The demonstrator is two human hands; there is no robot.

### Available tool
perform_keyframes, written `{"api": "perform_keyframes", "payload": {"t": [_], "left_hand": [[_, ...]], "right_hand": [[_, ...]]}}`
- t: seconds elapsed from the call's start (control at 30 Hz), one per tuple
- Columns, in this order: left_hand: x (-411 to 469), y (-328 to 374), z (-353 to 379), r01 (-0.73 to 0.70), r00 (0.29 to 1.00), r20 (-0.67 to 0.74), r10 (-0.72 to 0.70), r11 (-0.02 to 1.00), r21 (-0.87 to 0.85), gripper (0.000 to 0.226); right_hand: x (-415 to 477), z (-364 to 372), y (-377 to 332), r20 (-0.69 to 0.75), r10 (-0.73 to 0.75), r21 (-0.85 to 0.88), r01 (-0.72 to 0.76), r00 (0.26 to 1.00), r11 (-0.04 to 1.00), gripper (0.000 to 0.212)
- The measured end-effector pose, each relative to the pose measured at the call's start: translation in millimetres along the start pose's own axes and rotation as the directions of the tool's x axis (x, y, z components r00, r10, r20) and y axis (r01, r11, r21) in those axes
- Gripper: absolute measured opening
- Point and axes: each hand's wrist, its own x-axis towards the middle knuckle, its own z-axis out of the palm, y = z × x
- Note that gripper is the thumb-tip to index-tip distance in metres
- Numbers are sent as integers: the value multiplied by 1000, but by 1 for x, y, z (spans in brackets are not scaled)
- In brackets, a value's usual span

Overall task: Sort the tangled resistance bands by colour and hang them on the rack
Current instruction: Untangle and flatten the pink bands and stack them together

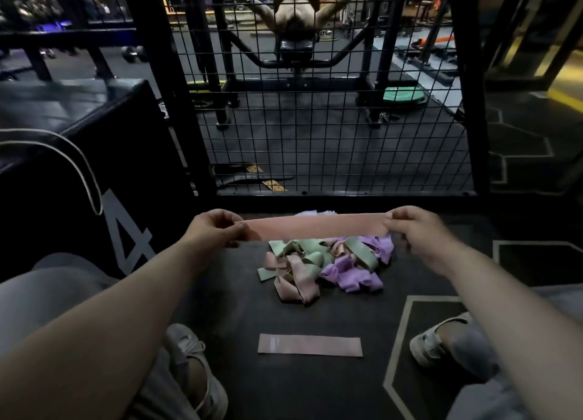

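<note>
Left hand (217, 227) and right hand (416, 230) each pinch an end of a pink band (315, 226), held flat above the tangled pile (325, 265) on the floor (220, 293). Second pink band (310, 345) lies flat, nearer the person.

left hand (217, 227) and right hand (413, 230) raised apart, forearms extended, each grip pinched closed

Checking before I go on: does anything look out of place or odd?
Only the heap of bands: pink, green, purple knotted together. One pink band lies flat nearby; left hand and right hand pinch a second pink band taut.
</note>
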Motion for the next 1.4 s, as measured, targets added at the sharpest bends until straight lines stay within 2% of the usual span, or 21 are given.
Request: {"api": "perform_keyframes", "payload": {"t": [0.1, 0.2, 0.3, 0.4, 0.5, 0.67, 0.77, 0.97, 1.07, 1.2, 1.4], "left_hand": [[-4, -2, 3, 10, 997, 78, -5, 998, -64, 14], [-5, -3, 4, 15, 998, 64, -7, 993, -121, 12], [-3, -5, 7, -43, 999, -24, 40, 991, -124, 11], [-3, -5, 10, -68, 997, -57, 61, 988, -136, 28], [-2, -6, 11, -2, 998, -60, -9, 984, -180, 37], [-3, -8, 10, 113, 993, -23, -120, 973, -199, 22], [-6, -7, 13, 120, 992, 3, -122, 965, -231, 10], [-5, -6, 14, 134, 990, 70, -121, 966, -221, 4], [-3, -6, 17, 136, 990, 82, -117, 949, -285, 7], [-2, -8, 19, 152, 986, 115, -124, 949, -275, 10], [3, -8, 19, 211, 977, 36, -209, 949, -234, 29]], "right_hand": [[-7, 0, 4, -2, 15, 105, -15, 1000, 994, 16], [-8, 3, 1, -23, -7, 239, 12, 1000, 971, 9], [-3, 7, 6, -87, -100, 163, 113, 991, 980, 9], [1, 7, 14, -111, -160, 71, 168, 981, 983, 18], [3, 6, 16, -113, -139, 106, 152, 984, 983, 28], [5, 7, 21, -71, -76, 218, 90, 995, 972, 4], [3, 9, 20, -46, -17, 254, 29, 999, 967, 5], [-1, 11, 17, -5, 54, 270, -50, 999, 962, 6], [-2, 11, 17, 23, 94, 252, -97, 995, 963, 8], [-6, 11, 14, 78, 125, 287, -143, 989, 947, 7], [-8, 11, 11, 124, 108, 280, -139, 986, 950, 10]]}}
